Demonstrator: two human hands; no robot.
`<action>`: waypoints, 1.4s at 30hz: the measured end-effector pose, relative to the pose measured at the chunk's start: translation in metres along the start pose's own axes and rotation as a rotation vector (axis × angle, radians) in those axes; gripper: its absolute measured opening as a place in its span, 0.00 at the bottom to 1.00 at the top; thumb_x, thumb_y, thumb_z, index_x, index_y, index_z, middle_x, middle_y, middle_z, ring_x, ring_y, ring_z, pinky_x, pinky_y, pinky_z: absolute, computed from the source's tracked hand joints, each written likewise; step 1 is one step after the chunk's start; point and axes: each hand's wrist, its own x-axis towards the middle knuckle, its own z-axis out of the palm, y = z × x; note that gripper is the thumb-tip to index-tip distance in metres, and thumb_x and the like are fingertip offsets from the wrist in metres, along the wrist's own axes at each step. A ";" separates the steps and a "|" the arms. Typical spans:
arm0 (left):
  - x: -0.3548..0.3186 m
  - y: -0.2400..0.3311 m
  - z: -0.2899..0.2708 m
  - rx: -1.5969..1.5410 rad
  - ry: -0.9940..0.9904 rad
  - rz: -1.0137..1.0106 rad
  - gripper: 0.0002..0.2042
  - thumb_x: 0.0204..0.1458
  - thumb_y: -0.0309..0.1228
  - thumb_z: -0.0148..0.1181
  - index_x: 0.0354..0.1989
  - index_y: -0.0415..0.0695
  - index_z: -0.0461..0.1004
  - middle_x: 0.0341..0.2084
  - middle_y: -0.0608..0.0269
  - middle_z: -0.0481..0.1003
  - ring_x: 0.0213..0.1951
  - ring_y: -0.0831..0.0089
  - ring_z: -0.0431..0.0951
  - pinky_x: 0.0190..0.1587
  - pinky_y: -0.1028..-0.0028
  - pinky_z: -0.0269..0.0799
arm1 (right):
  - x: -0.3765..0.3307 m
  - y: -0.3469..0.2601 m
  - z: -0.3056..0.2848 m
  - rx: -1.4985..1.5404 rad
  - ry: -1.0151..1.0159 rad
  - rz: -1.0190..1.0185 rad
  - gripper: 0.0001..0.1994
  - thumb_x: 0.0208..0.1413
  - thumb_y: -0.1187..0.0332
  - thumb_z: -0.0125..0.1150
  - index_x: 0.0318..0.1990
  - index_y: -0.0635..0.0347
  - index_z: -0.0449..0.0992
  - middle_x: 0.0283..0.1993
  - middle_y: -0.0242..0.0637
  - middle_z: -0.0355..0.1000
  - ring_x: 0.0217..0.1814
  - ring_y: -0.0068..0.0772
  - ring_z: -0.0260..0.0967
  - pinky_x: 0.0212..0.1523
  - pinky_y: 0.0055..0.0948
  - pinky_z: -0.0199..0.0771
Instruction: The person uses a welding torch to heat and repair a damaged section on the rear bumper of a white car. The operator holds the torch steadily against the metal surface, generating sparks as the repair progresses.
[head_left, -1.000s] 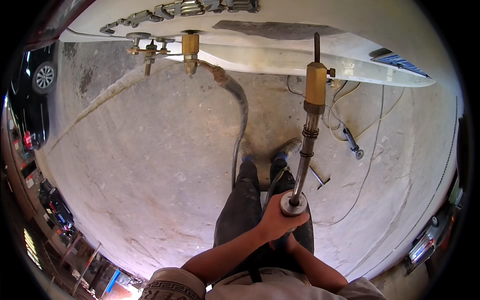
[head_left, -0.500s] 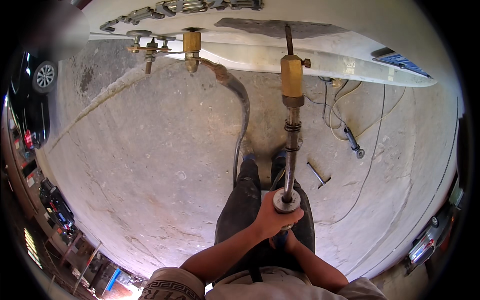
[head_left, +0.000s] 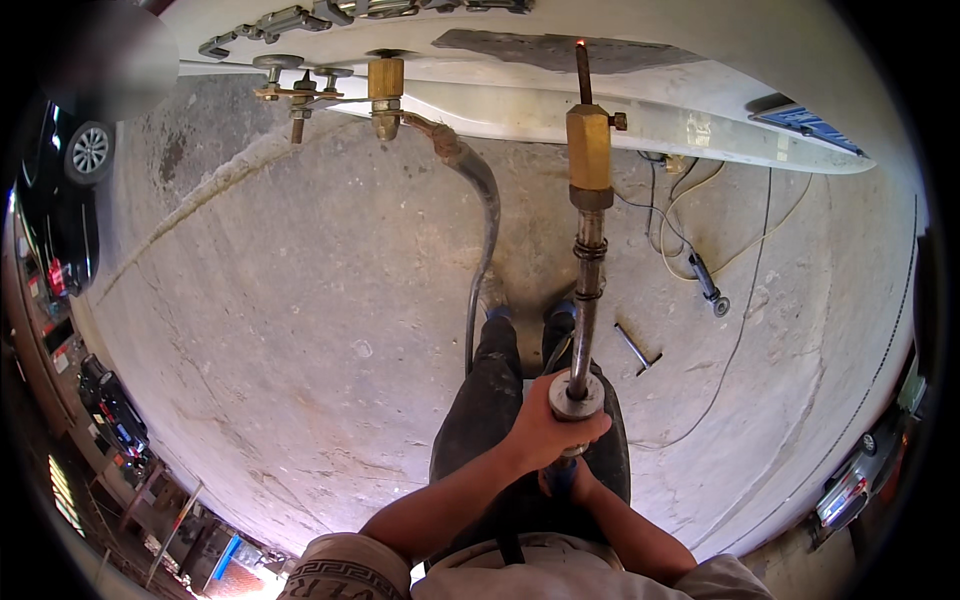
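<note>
A slide hammer dent puller [head_left: 586, 320] with a steel shaft and a brass hexagonal head stretches away from my body toward a white car body panel [head_left: 640, 115]. Its thin tip glows orange where it meets a grey bare patch [head_left: 640, 55] on the panel. My left hand [head_left: 545, 425] is closed around the metal sliding weight [head_left: 576, 395]. Behind it, nearer my waist, my right hand [head_left: 572, 482] grips the blue handle; the left hand and the weight partly hide it.
Left of the tool, a brass clamp [head_left: 385, 80] with a thick dark cable [head_left: 487, 200] is fixed at the panel. A T-shaped wrench [head_left: 637, 348], a cylindrical tool [head_left: 708, 285] and loose cords lie on the concrete floor [head_left: 300, 330]. Parked cars stand at both sides.
An orange glow has appeared at the puller's tip. The brass head and shaft have shifted slightly right and toward the panel. Both hands keep their grip.
</note>
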 end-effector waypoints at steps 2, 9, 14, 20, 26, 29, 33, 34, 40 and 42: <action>0.009 0.012 -0.004 -0.040 -0.052 -0.013 0.09 0.47 0.23 0.68 0.31 0.42 0.72 0.22 0.67 0.74 0.25 0.80 0.74 0.29 0.76 0.70 | 0.001 -0.006 0.006 0.003 0.000 -0.015 0.18 0.64 0.52 0.46 0.43 0.59 0.69 0.27 0.44 0.71 0.22 0.40 0.70 0.22 0.34 0.69; 0.000 -0.017 -0.006 0.002 -0.007 -0.036 0.08 0.48 0.24 0.68 0.29 0.41 0.72 0.22 0.67 0.74 0.25 0.79 0.75 0.29 0.76 0.71 | 0.003 0.000 -0.008 -0.002 -0.013 0.002 0.20 0.64 0.52 0.43 0.46 0.61 0.69 0.27 0.45 0.70 0.22 0.40 0.70 0.22 0.34 0.69; 0.003 -0.001 -0.003 -0.046 -0.042 -0.028 0.07 0.47 0.22 0.67 0.30 0.41 0.73 0.22 0.66 0.74 0.25 0.79 0.75 0.29 0.76 0.72 | 0.004 0.000 0.004 0.016 0.072 0.011 0.18 0.64 0.53 0.44 0.47 0.60 0.69 0.27 0.42 0.70 0.23 0.38 0.69 0.23 0.33 0.68; 0.001 -0.026 0.000 -0.137 -0.049 0.021 0.10 0.46 0.23 0.68 0.32 0.41 0.72 0.23 0.65 0.75 0.25 0.77 0.76 0.28 0.75 0.72 | 0.001 -0.024 -0.002 -0.024 -0.165 0.168 0.16 0.63 0.56 0.50 0.46 0.60 0.72 0.26 0.38 0.70 0.21 0.35 0.67 0.20 0.30 0.65; 0.002 -0.016 -0.002 -0.026 0.011 0.024 0.08 0.48 0.23 0.68 0.30 0.42 0.72 0.23 0.68 0.74 0.25 0.81 0.74 0.29 0.77 0.70 | -0.004 -0.010 0.016 -0.090 0.146 -0.169 0.16 0.65 0.55 0.48 0.47 0.57 0.70 0.30 0.39 0.70 0.26 0.35 0.69 0.24 0.30 0.68; 0.004 -0.014 -0.005 0.014 0.030 0.028 0.09 0.48 0.23 0.68 0.30 0.42 0.71 0.23 0.69 0.74 0.25 0.81 0.74 0.29 0.77 0.70 | 0.006 0.012 0.038 -0.330 0.675 -0.627 0.16 0.66 0.55 0.43 0.47 0.57 0.70 0.34 0.42 0.71 0.31 0.38 0.71 0.33 0.31 0.72; 0.001 -0.014 -0.004 -0.011 0.011 0.029 0.09 0.48 0.24 0.68 0.31 0.42 0.71 0.23 0.69 0.74 0.25 0.81 0.74 0.29 0.77 0.71 | 0.005 0.007 0.017 -0.266 0.261 -0.394 0.22 0.64 0.47 0.42 0.43 0.57 0.71 0.29 0.37 0.70 0.28 0.32 0.70 0.28 0.29 0.68; 0.001 -0.013 -0.003 -0.022 0.003 0.027 0.09 0.48 0.24 0.68 0.31 0.42 0.71 0.23 0.69 0.74 0.25 0.81 0.74 0.29 0.77 0.71 | 0.003 0.002 0.008 -0.234 0.097 -0.272 0.21 0.64 0.47 0.43 0.42 0.56 0.71 0.28 0.37 0.70 0.27 0.32 0.70 0.26 0.28 0.68; 0.000 -0.017 0.003 -0.040 -0.047 -0.017 0.09 0.48 0.24 0.68 0.31 0.43 0.71 0.23 0.68 0.74 0.25 0.80 0.74 0.28 0.77 0.70 | -0.007 -0.044 0.037 -0.203 -0.076 0.069 0.19 0.60 0.48 0.50 0.41 0.56 0.71 0.25 0.36 0.69 0.22 0.32 0.67 0.22 0.28 0.66; 0.001 -0.017 0.002 -0.029 -0.046 -0.013 0.09 0.48 0.25 0.68 0.31 0.43 0.71 0.23 0.69 0.74 0.25 0.81 0.75 0.28 0.77 0.70 | -0.004 -0.039 0.035 -0.208 -0.048 0.055 0.19 0.60 0.48 0.49 0.41 0.56 0.71 0.24 0.36 0.69 0.21 0.31 0.67 0.22 0.28 0.66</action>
